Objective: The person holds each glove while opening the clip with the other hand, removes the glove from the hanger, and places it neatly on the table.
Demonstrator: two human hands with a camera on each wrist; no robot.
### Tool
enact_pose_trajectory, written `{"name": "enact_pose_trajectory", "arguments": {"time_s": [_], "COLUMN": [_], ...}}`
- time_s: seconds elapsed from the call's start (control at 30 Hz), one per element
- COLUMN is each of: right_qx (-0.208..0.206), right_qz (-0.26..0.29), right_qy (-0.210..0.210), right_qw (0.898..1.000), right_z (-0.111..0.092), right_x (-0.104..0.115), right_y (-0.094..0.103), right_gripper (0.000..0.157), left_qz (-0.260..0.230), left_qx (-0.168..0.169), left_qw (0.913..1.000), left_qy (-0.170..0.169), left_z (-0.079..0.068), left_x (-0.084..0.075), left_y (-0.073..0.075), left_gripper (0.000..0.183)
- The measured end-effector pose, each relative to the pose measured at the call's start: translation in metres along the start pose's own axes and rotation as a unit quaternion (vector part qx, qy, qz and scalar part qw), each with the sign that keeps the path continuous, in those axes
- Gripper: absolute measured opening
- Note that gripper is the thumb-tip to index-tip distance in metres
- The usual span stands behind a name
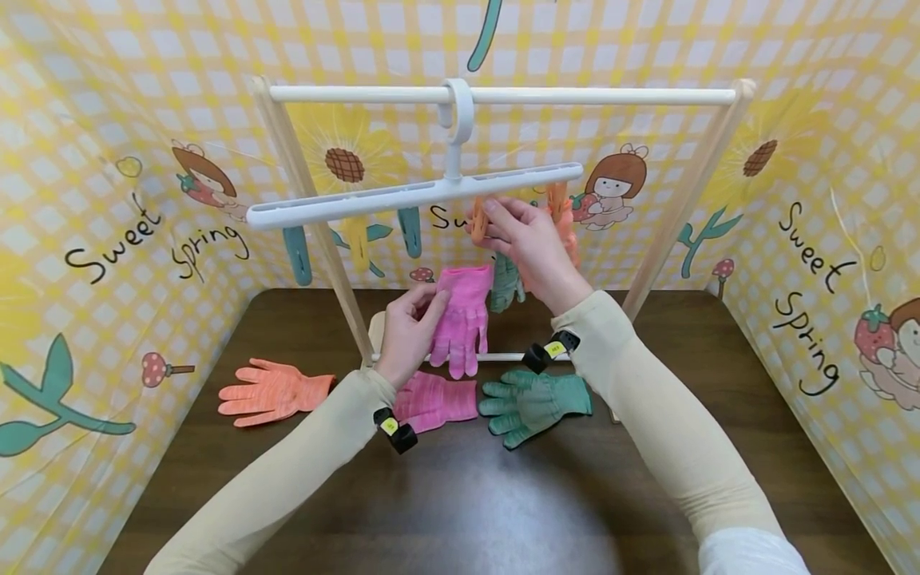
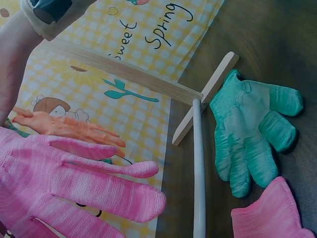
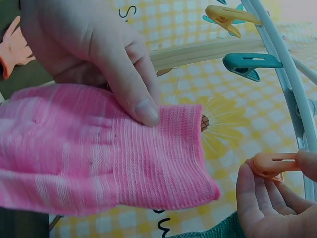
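My left hand point(image 1: 406, 334) pinches a pink knit glove point(image 1: 462, 315) near its cuff, with the glove's fingers hanging down. The cuff point(image 3: 163, 153) faces the hanger in the right wrist view. Above and to the right, my right hand point(image 1: 535, 251) holds an orange clothespin point(image 1: 478, 220) between thumb and fingers; it hangs under the pale blue clip hanger point(image 1: 402, 196). The pink cuff is apart from this clothespin point(image 3: 275, 162). Behind my right hand hang a green glove point(image 1: 507, 286) and an orange glove point(image 1: 569, 235), both partly hidden.
The hanger hooks over the white rod point(image 1: 604, 97) of a wooden rack. Teal clothespins point(image 1: 297, 255) and a yellow clothespin point(image 1: 357, 239) dangle at its left. On the table point(image 1: 460, 495) lie an orange glove point(image 1: 276, 391), a pink glove point(image 1: 442, 402) and a green glove point(image 1: 535, 403).
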State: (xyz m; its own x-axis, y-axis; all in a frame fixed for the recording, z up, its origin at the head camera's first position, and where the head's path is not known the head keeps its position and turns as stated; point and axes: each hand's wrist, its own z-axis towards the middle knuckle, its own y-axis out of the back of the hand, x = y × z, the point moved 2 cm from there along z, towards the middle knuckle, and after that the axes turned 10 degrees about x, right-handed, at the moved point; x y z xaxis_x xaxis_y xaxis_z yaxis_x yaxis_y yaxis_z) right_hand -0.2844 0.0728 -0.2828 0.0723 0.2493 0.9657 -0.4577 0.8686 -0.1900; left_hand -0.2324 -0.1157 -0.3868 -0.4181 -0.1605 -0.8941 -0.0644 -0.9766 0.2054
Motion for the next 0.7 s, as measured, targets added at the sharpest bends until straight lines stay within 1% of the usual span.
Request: {"name": "enact_pose_trajectory", "arguments": {"time_s": [0.17,0.23,0.33,0.5,0.7], "right_qx": [-0.004,-0.003,0.000,0.001,-0.017], "right_qz": [-0.023,-0.037,-0.058,-0.083,-0.109], "right_qy": [0.012,0.020,0.036,0.050,0.059], "right_qw": [1.000,0.999,0.998,0.995,0.992], "right_z": [-0.008,-0.012,-0.017,-0.025,-0.041], "right_x": [-0.001,0.000,0.000,-0.002,-0.005], "right_y": [0.002,0.005,0.010,0.018,0.030], "right_gripper": [0.051,0.053,0.048,0.044,0.039], "left_qz": [0.010,0.013,0.011,0.004,0.007], "left_qx": [0.002,0.003,0.009,0.023,0.048], "left_qw": [0.9999,0.9999,0.9999,0.9996,0.9984], "left_qy": [-0.001,0.000,0.005,0.013,0.027], "left_z": [-0.004,-0.005,-0.007,-0.012,-0.017], "left_x": [0.003,0.003,0.003,0.002,0.000], "left_y": [0.003,0.003,0.003,0.005,0.010], "left_gripper": [0.019,0.018,0.018,0.020,0.020]}}
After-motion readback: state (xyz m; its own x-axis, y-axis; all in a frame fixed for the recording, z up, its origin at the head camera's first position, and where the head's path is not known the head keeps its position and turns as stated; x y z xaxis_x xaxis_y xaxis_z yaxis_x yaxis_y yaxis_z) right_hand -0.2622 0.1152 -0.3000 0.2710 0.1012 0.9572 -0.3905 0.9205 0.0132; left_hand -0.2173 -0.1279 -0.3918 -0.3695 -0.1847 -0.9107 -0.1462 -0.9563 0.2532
